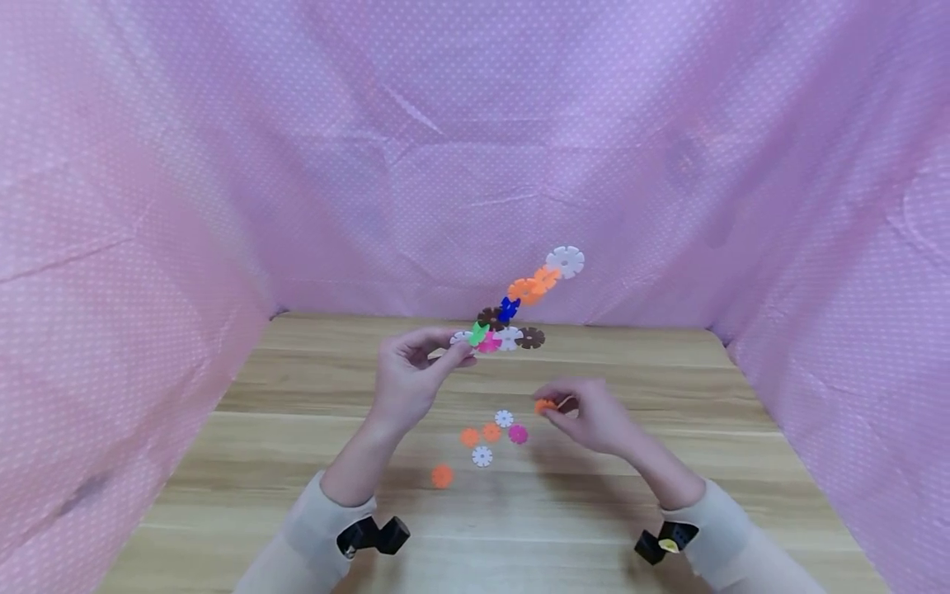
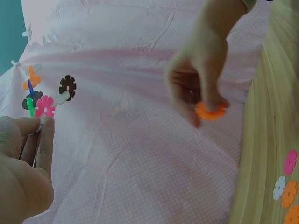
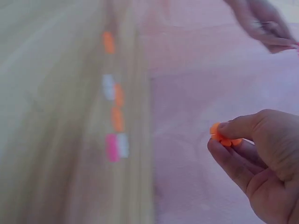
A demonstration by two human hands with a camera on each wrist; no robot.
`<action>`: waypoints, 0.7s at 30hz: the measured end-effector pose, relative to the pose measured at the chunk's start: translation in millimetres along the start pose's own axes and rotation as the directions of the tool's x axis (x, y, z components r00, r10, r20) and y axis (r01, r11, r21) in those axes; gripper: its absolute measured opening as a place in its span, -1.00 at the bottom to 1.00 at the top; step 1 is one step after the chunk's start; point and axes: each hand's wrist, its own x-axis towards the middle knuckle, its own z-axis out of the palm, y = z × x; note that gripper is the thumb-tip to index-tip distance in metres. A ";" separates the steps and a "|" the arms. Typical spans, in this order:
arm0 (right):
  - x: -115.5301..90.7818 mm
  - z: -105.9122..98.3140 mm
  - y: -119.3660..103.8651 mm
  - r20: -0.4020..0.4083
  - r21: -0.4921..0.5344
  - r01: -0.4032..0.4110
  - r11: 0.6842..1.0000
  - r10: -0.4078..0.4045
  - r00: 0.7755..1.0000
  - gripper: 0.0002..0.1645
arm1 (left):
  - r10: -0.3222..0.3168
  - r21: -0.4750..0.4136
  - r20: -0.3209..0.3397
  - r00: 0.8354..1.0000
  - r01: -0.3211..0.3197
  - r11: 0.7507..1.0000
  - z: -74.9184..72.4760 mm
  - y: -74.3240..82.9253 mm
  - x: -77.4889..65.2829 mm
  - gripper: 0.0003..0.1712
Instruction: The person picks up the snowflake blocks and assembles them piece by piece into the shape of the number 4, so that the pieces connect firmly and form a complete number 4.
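Note:
My left hand (image 1: 408, 375) pinches a white notched disc (image 1: 461, 338) at the near end of a chain of interlocking plastic discs, held above the table. A green disc (image 1: 478, 333), a pink one (image 1: 488, 343), a white one (image 1: 509, 339) and a brown one (image 1: 530, 338) join there. Another branch rises through a second brown disc (image 1: 490, 317), a blue disc (image 1: 508, 309) and orange discs (image 1: 526, 290) to a white disc (image 1: 566, 262) at its tip. Off to the right, my right hand (image 1: 594, 417) pinches a loose orange disc (image 2: 210, 111) between thumb and fingers, apart from the chain.
On the wooden table (image 1: 297, 462) below the hands lie several loose discs: orange (image 1: 442, 476), white (image 1: 482, 456) and pink (image 1: 518, 434) among them. Pink dotted cloth (image 1: 475, 165) surrounds the table at the back and both sides.

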 end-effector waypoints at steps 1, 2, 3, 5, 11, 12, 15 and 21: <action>1.7 -5.2 -3.1 -0.037 0.010 -0.005 1.000 0.005 0.999 -0.80 | 0.001 0.000 0.000 1.000 -0.001 1.000 -0.2 -0.1 0.4 -0.83; 3.4 -10.5 -6.3 -0.074 0.024 -0.006 1.000 0.008 0.997 -0.80 | 0.003 0.000 0.002 1.000 -0.003 1.000 -0.4 -0.3 0.7 -0.82; 5.0 -15.6 -9.8 -0.111 0.038 -0.006 0.999 0.010 0.994 -0.79 | 0.004 0.001 0.005 1.000 -0.004 1.000 -0.4 -0.6 1.0 -0.82; 8.5 -25.1 -16.4 -0.188 0.063 0.004 0.998 0.008 0.982 -0.77 | 0.003 -0.004 0.009 1.000 -0.003 1.000 -0.3 -1.5 1.5 -0.81; 18.6 -44.8 -35.1 -0.363 0.210 0.071 0.975 0.011 0.932 -0.76 | -0.006 -0.028 -0.002 1.000 0.006 1.000 0.7 -7.7 1.9 -0.80; 20.1 -46.9 -37.8 -0.381 0.233 0.085 0.969 0.010 0.924 -0.76 | -0.006 -0.030 -0.005 1.000 0.006 1.000 1.0 -8.1 2.0 -0.80; 24.0 -51.6 -44.8 -0.425 0.276 0.125 0.953 0.004 0.905 -0.75 | -0.004 -0.031 -0.008 1.000 0.004 1.000 1.7 -9.4 3.3 -0.80; 28.9 -55.6 -53.6 -0.476 0.322 0.187 0.928 -0.012 0.879 -0.75 | -0.010 -0.025 0.012 1.000 0.011 1.000 1.7 -13.3 7.4 -0.82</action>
